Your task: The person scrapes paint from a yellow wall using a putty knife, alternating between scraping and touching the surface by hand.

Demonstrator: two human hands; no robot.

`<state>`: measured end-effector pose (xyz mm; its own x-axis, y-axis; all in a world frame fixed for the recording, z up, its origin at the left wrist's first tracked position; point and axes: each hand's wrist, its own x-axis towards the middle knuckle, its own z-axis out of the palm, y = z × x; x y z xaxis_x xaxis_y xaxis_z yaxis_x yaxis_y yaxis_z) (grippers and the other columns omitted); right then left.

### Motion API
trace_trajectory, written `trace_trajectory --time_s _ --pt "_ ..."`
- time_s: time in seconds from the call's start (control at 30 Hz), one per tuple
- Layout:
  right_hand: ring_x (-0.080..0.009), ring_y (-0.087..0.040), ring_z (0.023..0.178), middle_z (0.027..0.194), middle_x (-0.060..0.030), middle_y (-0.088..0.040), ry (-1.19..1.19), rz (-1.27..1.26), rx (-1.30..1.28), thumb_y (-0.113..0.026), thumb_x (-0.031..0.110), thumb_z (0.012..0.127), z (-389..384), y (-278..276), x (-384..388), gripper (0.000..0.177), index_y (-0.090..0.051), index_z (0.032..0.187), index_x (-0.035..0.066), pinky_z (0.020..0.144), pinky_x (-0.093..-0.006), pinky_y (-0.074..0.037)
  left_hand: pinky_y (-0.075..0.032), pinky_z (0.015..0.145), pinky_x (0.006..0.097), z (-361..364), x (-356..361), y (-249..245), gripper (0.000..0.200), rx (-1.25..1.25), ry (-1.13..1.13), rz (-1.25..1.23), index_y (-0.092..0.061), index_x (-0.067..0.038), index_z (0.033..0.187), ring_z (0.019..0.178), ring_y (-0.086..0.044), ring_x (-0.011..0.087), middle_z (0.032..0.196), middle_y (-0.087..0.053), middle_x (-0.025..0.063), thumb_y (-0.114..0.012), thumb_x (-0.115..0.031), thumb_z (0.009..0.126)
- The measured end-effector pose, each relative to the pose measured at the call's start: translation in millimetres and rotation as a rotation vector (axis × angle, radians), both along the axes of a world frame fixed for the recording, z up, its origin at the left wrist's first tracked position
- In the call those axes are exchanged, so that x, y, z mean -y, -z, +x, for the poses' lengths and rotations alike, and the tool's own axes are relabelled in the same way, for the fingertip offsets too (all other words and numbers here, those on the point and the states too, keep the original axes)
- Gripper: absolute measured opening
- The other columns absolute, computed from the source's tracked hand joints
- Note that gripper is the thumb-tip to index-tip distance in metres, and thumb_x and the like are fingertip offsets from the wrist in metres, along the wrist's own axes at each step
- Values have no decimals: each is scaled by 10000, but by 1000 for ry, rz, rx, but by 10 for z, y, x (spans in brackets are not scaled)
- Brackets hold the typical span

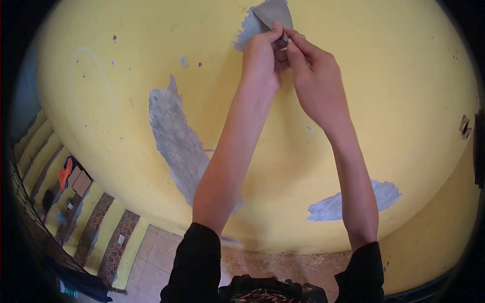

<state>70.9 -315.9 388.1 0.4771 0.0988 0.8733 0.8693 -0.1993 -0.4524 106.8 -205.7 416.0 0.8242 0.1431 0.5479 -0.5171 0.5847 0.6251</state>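
Observation:
A piece of grey sandpaper [275,12] is held up in front of the yellow wall [283,151], its wide end at the top of the view. My left hand [265,53] grips its lower edge, thumb on top and fingers curled behind. Pinching the same lower corner, my right hand [316,65] touches the left one. Just left of the sandpaper is a bare patch [246,34] with ragged paint edges. A long grey stripped patch [174,129] runs down behind my left forearm, and a smaller one [326,207] lies partly behind my right forearm.
Steps [113,242] with patterned tiles go down at lower left, with an orange item [64,173] and small things on them. Paint flakes litter the tiled floor [283,265] at the wall's foot. A wall opening [464,127] with a fitting shows at right.

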Motion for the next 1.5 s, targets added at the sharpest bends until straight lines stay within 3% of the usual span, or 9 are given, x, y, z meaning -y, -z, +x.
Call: trace_trajectory --time_s 0.17,0.27,0.4,0.53,0.77,0.87,1.03,1.13,1.5 --pt "-367 -717 835 879 -243 -713 12 -3 24 -482 187 989 35 -87 -29 376 -636 1264 -18 774 -419 -552 -497 672 338 65 -46 -65 182 18 -74 30 -638 -72 943 658 -622 181 781 -632 30 -577 -235 996" --pt "-366 -716 855 901 -241 -716 45 -22 56 -481 192 990 -86 -208 4 382 -633 1270 -18 786 -418 -550 -496 651 335 -117 -4 -95 178 14 -7 2 -631 -73 934 657 -624 188 781 -632 31 -579 -233 992" --pt "-342 -721 864 908 -230 -722 -32 15 -71 -486 192 989 -100 -111 38 394 -615 1298 -16 786 -399 -545 -494 636 335 -49 26 -85 166 14 -65 26 -621 -79 927 667 -630 186 780 -630 30 -585 -230 985" --pt "-329 -723 854 885 -225 -721 -61 43 -130 -488 186 985 -34 -182 107 396 -617 1298 -19 773 -378 -541 -490 621 336 -41 68 -6 162 -14 30 7 -618 -81 914 675 -623 185 801 -629 35 -586 -223 986" --pt "-353 -720 894 950 -241 -723 28 57 51 -476 178 981 16 -263 39 394 -622 1292 -14 808 -399 -550 -477 605 331 24 69 -154 179 25 0 24 -634 -78 938 673 -613 178 813 -628 31 -585 -241 992" --pt "-367 -714 938 1002 -253 -719 53 -17 -135 -482 186 985 -29 -201 39 392 -623 1286 -20 843 -407 -551 -478 607 328 -2 73 -103 187 -17 -27 23 -636 -74 932 675 -614 182 810 -627 35 -584 -243 993" --pt "-363 -711 959 997 -248 -720 -24 54 3 -481 196 990 108 -210 66 394 -620 1289 -20 851 -401 -550 -480 621 325 34 125 -87 192 -20 0 -3 -637 -71 936 674 -616 183 806 -632 38 -585 -248 992" --pt "-369 -708 963 995 -243 -722 -45 40 -86 -482 197 989 -41 -223 102 396 -619 1293 -16 855 -410 -547 -475 626 318 93 94 -124 191 29 -2 21 -640 -73 939 666 -614 183 802 -632 34 -588 -249 991" --pt "-323 -725 861 912 -196 -737 -11 -11 -93 -487 213 984 72 -321 168 386 -645 1289 35 806 -408 -552 -455 597 303 147 107 -252 179 31 -81 12 -626 -78 911 631 -599 185 786 -619 29 -601 -239 984"
